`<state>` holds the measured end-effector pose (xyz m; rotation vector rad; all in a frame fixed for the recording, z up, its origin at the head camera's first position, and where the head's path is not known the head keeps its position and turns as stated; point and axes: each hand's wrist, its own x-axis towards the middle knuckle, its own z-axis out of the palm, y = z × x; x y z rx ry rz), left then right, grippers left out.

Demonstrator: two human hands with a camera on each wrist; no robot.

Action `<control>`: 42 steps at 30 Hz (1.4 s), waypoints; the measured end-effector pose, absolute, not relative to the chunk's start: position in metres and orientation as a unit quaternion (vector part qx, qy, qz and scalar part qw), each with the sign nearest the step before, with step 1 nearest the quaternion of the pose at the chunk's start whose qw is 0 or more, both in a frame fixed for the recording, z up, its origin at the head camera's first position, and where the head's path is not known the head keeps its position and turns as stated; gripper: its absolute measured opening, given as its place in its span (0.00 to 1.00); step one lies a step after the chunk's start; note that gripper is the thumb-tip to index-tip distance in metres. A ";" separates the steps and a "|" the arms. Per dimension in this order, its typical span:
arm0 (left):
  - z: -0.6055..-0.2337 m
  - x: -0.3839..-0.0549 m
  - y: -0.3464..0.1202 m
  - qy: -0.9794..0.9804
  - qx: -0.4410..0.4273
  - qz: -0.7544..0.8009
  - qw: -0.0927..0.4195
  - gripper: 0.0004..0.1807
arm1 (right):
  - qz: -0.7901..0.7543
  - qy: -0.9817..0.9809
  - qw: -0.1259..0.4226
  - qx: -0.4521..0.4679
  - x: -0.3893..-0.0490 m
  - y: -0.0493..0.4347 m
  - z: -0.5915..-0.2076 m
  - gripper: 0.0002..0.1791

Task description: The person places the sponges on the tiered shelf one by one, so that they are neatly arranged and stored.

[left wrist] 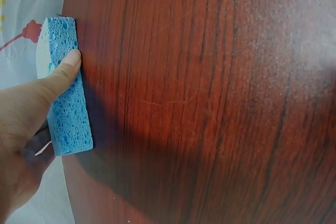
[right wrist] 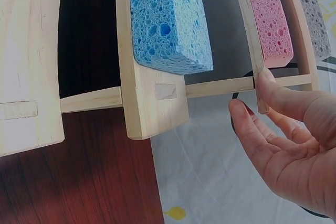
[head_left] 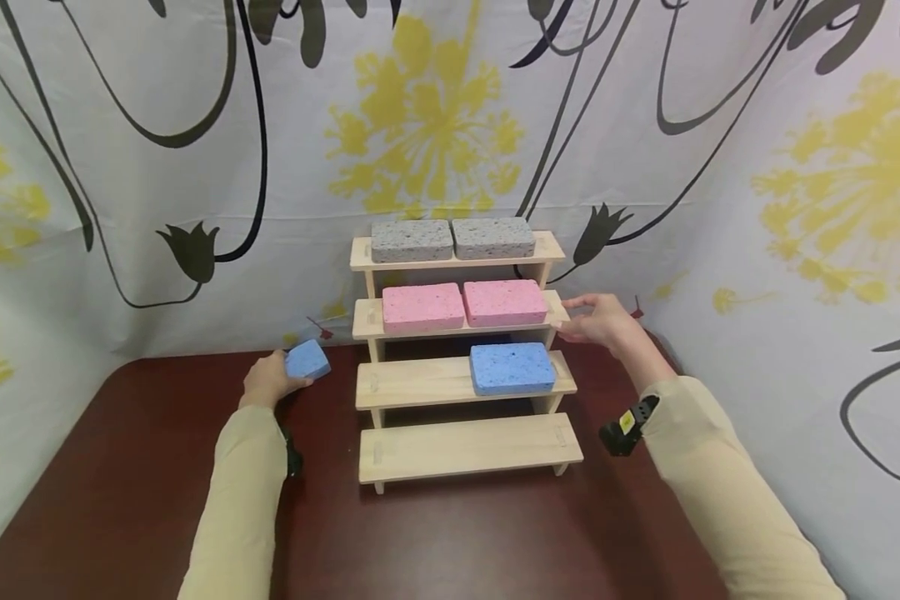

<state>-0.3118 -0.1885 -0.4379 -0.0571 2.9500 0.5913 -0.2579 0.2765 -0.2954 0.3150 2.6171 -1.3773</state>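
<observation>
My left hand (head_left: 266, 380) holds a blue sponge (head_left: 308, 360) above the table, left of a wooden tiered rack (head_left: 465, 450). In the left wrist view the thumb lies along the narrow side of this sponge (left wrist: 72, 116); most of the fingers are hidden behind it. With the thumb on one face and fingers on the other, my right hand (right wrist: 294, 142) pinches the right end of the rack's second tier from the top. A second blue sponge (head_left: 512, 368) lies on the right half of the tier below. Two pink sponges (head_left: 423, 307) sit side by side on the pinched tier.
Two grey sponges (head_left: 411, 241) rest on the top tier. The rack stands on a dark red-brown table (head_left: 435, 542). Close behind and at the sides hangs a white cloth (head_left: 300, 175) printed with yellow and dark flowers.
</observation>
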 end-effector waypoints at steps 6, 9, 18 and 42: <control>-0.440 -0.312 -0.191 0.976 -0.019 0.209 0.063 0.43 | -0.442 0.886 0.081 0.109 -0.260 0.276 -0.291 0.29; -0.443 -0.314 -0.191 0.975 -0.021 0.213 0.065 0.44 | -0.442 0.886 0.081 0.112 -0.261 0.277 -0.293 0.29; -0.443 -0.309 -0.199 0.973 -0.011 0.220 0.070 0.43 | -0.433 0.890 0.082 0.118 -0.255 0.271 -0.302 0.29; -0.449 -0.308 -0.190 0.984 0.007 0.175 0.010 0.44 | -0.457 0.876 0.084 0.132 -0.256 0.271 -0.285 0.29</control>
